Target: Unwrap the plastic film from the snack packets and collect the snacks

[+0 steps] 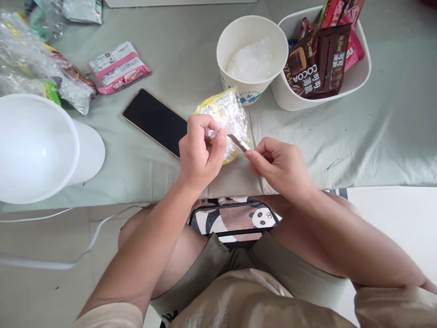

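Observation:
A crinkled silver wrapper with yellow edges [228, 105] lies spread on the cloth, its shiny inside facing up. Over it, my left hand [201, 152] is closed, thumb and forefinger pinched together. A whitish bit shows at those fingertips, too small to name. My right hand [283, 166] grips a small craft knife [239, 143] near its blade end. The blade points left, close to my left thumb, above the wrapper. Part of the wrapper is hidden behind my left hand, where a reddish-brown patch shows through.
A phone [155, 120] lies left of the wrapper. Beyond it are a pink snack packet [119, 68] and clear plastic wrappers [34, 54]. A paper cup [252, 75] stands beside a white bin [365, 77] of snacks. A large white container [90, 146] stands left.

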### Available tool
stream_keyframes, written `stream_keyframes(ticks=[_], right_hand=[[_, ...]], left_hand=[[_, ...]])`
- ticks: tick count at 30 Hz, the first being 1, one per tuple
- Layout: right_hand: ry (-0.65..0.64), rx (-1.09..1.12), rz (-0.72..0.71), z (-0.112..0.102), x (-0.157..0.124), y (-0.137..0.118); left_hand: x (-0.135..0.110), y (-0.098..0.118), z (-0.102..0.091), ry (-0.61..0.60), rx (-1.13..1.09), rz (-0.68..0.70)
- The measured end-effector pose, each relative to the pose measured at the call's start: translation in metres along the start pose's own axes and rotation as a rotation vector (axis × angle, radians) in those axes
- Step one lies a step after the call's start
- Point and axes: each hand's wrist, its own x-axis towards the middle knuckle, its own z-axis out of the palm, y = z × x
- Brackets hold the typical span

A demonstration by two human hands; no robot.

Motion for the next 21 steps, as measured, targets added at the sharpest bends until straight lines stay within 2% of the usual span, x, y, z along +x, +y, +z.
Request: stream_keyframes(ticks=[4, 7, 9, 11, 13, 16, 18, 21], right_hand=[[0.012, -0.154, -0.052, 0.003, -0.004, 0.001], [0.004, -0.209, -0.086, -0.003, -0.004, 0.002], [0.073, -0.267, -0.124, -0.013, 0.000, 0.007], [0.195, -0.370, -0.156, -0.024, 0.006, 0.015], [0.295, -0.495, -0.158, -0.034, 0.014, 0.026], [0.347, -0.628, -0.159, -0.042, 0.023, 0.042], [0.381, -0.649, -0.281, -0.043, 0.024, 0.046], [0.389, -0.501, -0.655, -0.038, 0.020, 0.040]], left_hand=[[0.005, -0.002, -0.004, 0.064, 0.012, -0.062], [0.013, -0.016, -0.009, 0.193, 0.020, 0.044], [0.018, -0.027, -0.012, 0.254, 0.010, 0.131], [0.020, -0.033, -0.015, 0.188, -0.009, 0.102], [0.018, -0.032, -0.017, 0.080, -0.044, 0.003], [0.010, -0.021, -0.015, -0.020, -0.189, -0.052], [0.004, -0.013, -0.013, -0.094, -0.349, -0.129], [-0.003, -0.003, -0.011, -0.293, -0.537, -0.390]])
